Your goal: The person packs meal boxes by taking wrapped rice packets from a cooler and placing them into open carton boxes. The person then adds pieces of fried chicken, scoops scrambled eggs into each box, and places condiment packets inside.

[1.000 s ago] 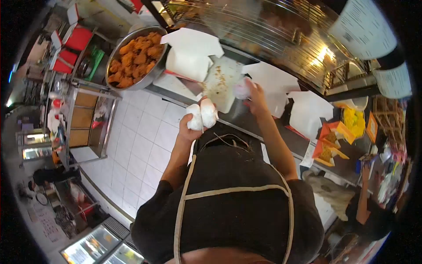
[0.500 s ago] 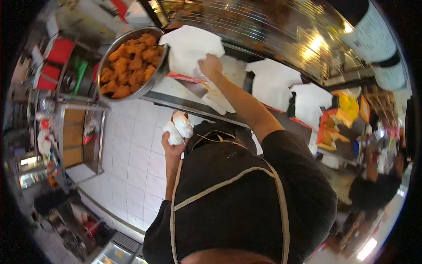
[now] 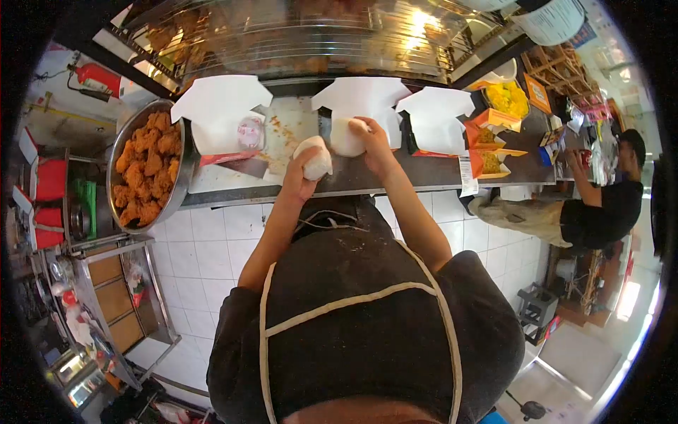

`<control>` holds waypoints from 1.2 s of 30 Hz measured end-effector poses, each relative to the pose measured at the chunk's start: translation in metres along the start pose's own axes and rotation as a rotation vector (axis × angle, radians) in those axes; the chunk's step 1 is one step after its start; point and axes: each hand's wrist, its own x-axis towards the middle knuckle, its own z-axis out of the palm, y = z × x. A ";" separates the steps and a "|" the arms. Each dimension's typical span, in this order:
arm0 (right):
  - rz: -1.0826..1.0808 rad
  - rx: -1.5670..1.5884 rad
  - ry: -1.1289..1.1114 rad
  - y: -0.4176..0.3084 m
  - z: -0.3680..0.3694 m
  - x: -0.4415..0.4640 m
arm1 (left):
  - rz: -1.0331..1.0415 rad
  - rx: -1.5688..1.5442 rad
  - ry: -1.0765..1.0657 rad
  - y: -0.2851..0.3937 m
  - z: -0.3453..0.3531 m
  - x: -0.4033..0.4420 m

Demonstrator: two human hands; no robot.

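Observation:
My left hand (image 3: pixel 302 182) is closed around a white wrapped bundle (image 3: pixel 316 160), held above the front of the counter. To its right, my right hand (image 3: pixel 380 147) grips a second white wrapped bundle (image 3: pixel 346 137) at the front of the middle white carton (image 3: pixel 367 93). Whether that bundle touches the carton's bottom I cannot tell. Inside the left open carton (image 3: pixel 219 106) lies a round wrapped bundle (image 3: pixel 250 132) with reddish print. A third open carton (image 3: pixel 433 116) stands on the right.
A big metal bowl (image 3: pixel 182 185) of fried chicken (image 3: pixel 150 166) sits at the left end of the counter (image 3: pixel 282 189). Orange snack boxes (image 3: pixel 490 164), a receipt (image 3: pixel 467 177) and a bowl of yellow food (image 3: pixel 506 101) are on the right. A co-worker (image 3: pixel 600 205) stands farther right.
My right hand has left the left carton and now holds one of the two bundles that were in my left hand. My left hand has risen over the counter. The view has turned.

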 end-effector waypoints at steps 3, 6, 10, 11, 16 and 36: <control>-0.152 -0.004 0.361 0.051 -0.046 0.088 | -0.044 0.000 0.178 -0.019 -0.023 0.016; -0.060 -0.222 0.320 0.087 -0.078 0.127 | -0.053 0.036 0.188 -0.022 -0.021 0.021; -0.088 -1.092 0.041 0.058 -0.078 0.102 | 0.039 0.126 0.327 -0.029 -0.005 0.042; -0.028 -0.870 0.011 0.033 -0.071 0.075 | 0.046 0.140 0.331 -0.033 0.005 0.046; -0.112 -0.046 -0.283 -0.007 -0.081 -0.009 | 0.012 0.548 0.285 -0.060 0.071 0.066; -0.364 -1.387 0.392 0.022 -0.219 0.021 | 0.469 1.780 0.501 -0.075 -0.048 0.019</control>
